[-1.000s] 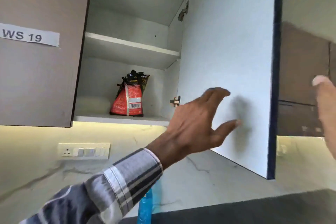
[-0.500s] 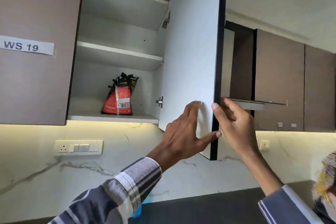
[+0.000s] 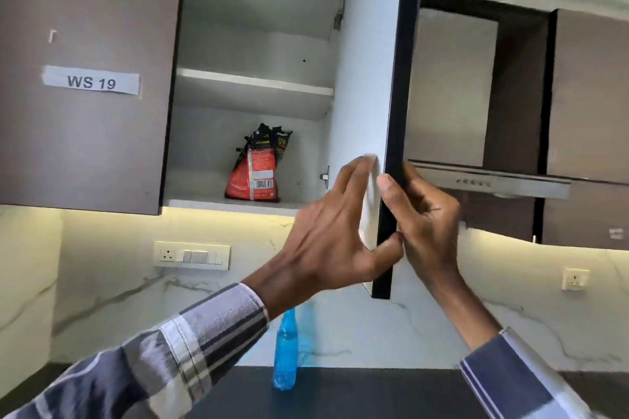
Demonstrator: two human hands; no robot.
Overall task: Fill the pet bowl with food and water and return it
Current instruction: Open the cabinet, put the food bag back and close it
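A red and black pet food bag (image 3: 254, 171) stands on the lower shelf of the open wall cabinet (image 3: 253, 87). The cabinet door (image 3: 366, 78) is swung out, its dark edge facing me. My left hand (image 3: 335, 235) lies with straight fingers on the door's white inner face, thumb against the edge. My right hand (image 3: 420, 218) grips that edge from the other side, thumb on the near side. A blue water bottle (image 3: 286, 352) stands on the dark counter (image 3: 357, 391) below. No pet bowl is in view.
A closed cabinet door labelled WS 19 (image 3: 91, 82) hangs to the left. A switch panel (image 3: 191, 255) and a wall socket (image 3: 575, 278) sit on the marble backsplash. A steel range hood (image 3: 490, 180) juts out at the right under more brown cabinets.
The door has swung wider until its edge faces me. My right hand came in from the right and took hold of the edge. My left hand stayed flat on the inner face.
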